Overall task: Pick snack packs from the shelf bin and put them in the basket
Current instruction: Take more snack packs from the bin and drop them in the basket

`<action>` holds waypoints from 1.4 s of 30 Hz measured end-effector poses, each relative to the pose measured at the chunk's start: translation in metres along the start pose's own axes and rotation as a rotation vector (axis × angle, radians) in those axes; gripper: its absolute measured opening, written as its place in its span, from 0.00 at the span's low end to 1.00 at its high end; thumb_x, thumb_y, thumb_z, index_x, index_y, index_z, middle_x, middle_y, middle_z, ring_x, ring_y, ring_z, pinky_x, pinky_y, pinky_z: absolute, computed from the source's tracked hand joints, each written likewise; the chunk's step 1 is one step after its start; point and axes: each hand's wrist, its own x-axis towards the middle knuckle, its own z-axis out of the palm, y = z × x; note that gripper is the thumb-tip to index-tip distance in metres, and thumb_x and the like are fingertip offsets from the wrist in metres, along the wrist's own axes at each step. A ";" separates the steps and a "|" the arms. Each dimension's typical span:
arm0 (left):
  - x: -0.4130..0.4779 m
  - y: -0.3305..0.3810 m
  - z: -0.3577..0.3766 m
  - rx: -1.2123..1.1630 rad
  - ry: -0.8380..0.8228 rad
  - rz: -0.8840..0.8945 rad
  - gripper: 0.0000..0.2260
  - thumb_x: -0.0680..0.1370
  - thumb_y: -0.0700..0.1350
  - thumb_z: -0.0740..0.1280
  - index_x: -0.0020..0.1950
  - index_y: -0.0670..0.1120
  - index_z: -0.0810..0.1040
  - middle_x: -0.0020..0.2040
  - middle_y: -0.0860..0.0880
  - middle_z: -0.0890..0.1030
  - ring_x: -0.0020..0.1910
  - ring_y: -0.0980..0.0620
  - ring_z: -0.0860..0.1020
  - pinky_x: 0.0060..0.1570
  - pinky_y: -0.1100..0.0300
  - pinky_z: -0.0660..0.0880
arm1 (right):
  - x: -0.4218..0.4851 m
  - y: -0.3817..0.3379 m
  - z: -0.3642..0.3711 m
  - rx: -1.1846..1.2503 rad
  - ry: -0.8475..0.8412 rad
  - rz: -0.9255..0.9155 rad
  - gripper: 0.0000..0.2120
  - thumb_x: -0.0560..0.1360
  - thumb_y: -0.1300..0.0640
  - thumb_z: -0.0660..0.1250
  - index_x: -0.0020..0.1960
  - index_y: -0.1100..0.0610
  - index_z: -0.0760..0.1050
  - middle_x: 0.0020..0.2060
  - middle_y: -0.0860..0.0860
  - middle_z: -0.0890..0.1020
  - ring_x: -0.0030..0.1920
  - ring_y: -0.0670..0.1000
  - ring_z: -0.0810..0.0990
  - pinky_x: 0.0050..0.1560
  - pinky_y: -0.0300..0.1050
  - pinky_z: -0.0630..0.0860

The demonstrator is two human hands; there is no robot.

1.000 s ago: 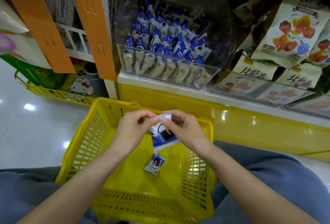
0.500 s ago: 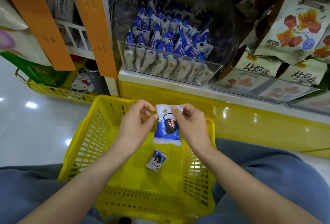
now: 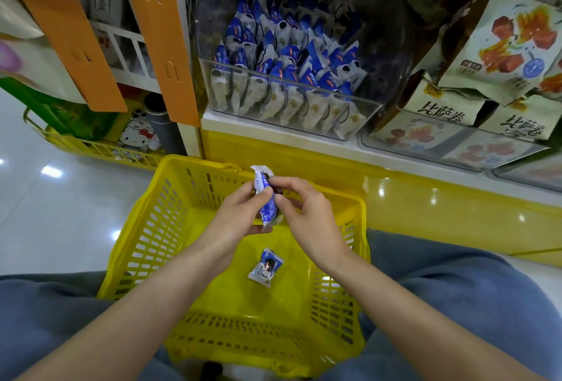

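A blue and white snack pack is held edge-on above the far half of the yellow basket. My left hand grips its left side with thumb and fingers. My right hand pinches its right edge. A second snack pack lies flat on the basket floor, below my hands. The clear shelf bin above the basket holds several more of the same packs.
The yellow shelf base runs behind the basket. Bags of another snack fill the bins to the right. Orange shelf posts and a low yellow rack stand at the left. My knees in blue cloth flank the basket.
The pack, held flat and facing me half a second ago, has been turned edge-on between both hands. My hands have shifted slightly closer together. The pack on the basket floor has not moved.
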 end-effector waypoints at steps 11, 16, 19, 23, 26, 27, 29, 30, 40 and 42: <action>0.003 -0.005 0.003 0.122 0.049 0.154 0.09 0.81 0.43 0.57 0.57 0.51 0.75 0.45 0.53 0.80 0.42 0.56 0.78 0.34 0.67 0.76 | 0.006 0.005 -0.005 -0.031 0.043 0.064 0.11 0.74 0.59 0.68 0.56 0.60 0.78 0.50 0.50 0.83 0.46 0.44 0.80 0.43 0.27 0.75; 0.005 -0.005 0.006 0.193 0.096 0.197 0.10 0.80 0.42 0.58 0.60 0.46 0.73 0.45 0.46 0.80 0.41 0.49 0.78 0.39 0.53 0.78 | 0.004 0.001 -0.006 -0.130 0.041 -0.012 0.10 0.77 0.63 0.61 0.54 0.59 0.79 0.43 0.53 0.84 0.42 0.49 0.82 0.44 0.44 0.76; 0.006 -0.005 0.005 0.193 0.103 0.189 0.10 0.80 0.41 0.58 0.60 0.45 0.73 0.46 0.45 0.81 0.40 0.48 0.80 0.41 0.51 0.79 | 0.003 0.002 -0.004 -0.150 0.052 -0.016 0.10 0.78 0.63 0.60 0.53 0.59 0.79 0.39 0.54 0.84 0.39 0.53 0.81 0.42 0.50 0.76; 0.008 -0.005 0.003 0.161 0.096 0.162 0.08 0.80 0.41 0.58 0.58 0.47 0.73 0.47 0.47 0.80 0.39 0.53 0.80 0.34 0.60 0.80 | 0.004 0.001 -0.004 -0.135 0.018 -0.013 0.10 0.78 0.62 0.60 0.55 0.59 0.78 0.44 0.54 0.84 0.44 0.51 0.82 0.47 0.49 0.77; 0.007 -0.005 0.001 0.079 0.087 0.117 0.07 0.79 0.41 0.60 0.56 0.47 0.73 0.47 0.47 0.80 0.39 0.53 0.80 0.36 0.58 0.81 | 0.003 0.000 -0.003 -0.175 -0.060 -0.054 0.13 0.78 0.61 0.61 0.60 0.57 0.77 0.51 0.52 0.83 0.50 0.47 0.80 0.51 0.40 0.75; 0.006 -0.005 0.001 0.073 0.087 0.124 0.06 0.79 0.42 0.62 0.56 0.47 0.73 0.46 0.48 0.80 0.39 0.54 0.80 0.37 0.56 0.81 | 0.002 0.000 -0.004 -0.193 -0.081 -0.065 0.14 0.78 0.61 0.60 0.62 0.56 0.76 0.52 0.52 0.83 0.50 0.47 0.80 0.51 0.40 0.74; 0.006 -0.005 0.001 0.087 0.113 0.149 0.07 0.78 0.41 0.63 0.56 0.45 0.73 0.44 0.49 0.80 0.36 0.56 0.81 0.39 0.51 0.81 | 0.003 0.000 -0.005 -0.223 -0.107 -0.079 0.15 0.78 0.61 0.60 0.64 0.55 0.74 0.54 0.52 0.82 0.49 0.47 0.79 0.50 0.37 0.74; 0.006 -0.005 0.001 0.095 0.133 0.155 0.07 0.78 0.40 0.63 0.56 0.44 0.72 0.43 0.49 0.80 0.36 0.55 0.81 0.39 0.50 0.81 | 0.003 0.000 -0.005 -0.231 -0.112 -0.089 0.16 0.79 0.61 0.59 0.65 0.55 0.74 0.54 0.51 0.82 0.49 0.46 0.79 0.49 0.34 0.73; 0.010 0.003 -0.005 -0.265 0.013 0.020 0.11 0.80 0.45 0.59 0.56 0.42 0.76 0.46 0.48 0.84 0.44 0.53 0.83 0.40 0.60 0.81 | 0.001 0.002 -0.004 -0.206 -0.246 -0.112 0.26 0.76 0.51 0.64 0.72 0.56 0.63 0.71 0.50 0.67 0.70 0.44 0.63 0.69 0.34 0.59; 0.011 0.008 -0.008 -0.436 -0.077 -0.064 0.15 0.81 0.50 0.55 0.57 0.42 0.75 0.48 0.45 0.84 0.44 0.51 0.83 0.40 0.60 0.81 | 0.000 0.003 -0.003 -0.269 -0.240 -0.144 0.31 0.74 0.48 0.67 0.72 0.56 0.62 0.71 0.50 0.65 0.71 0.45 0.61 0.71 0.36 0.57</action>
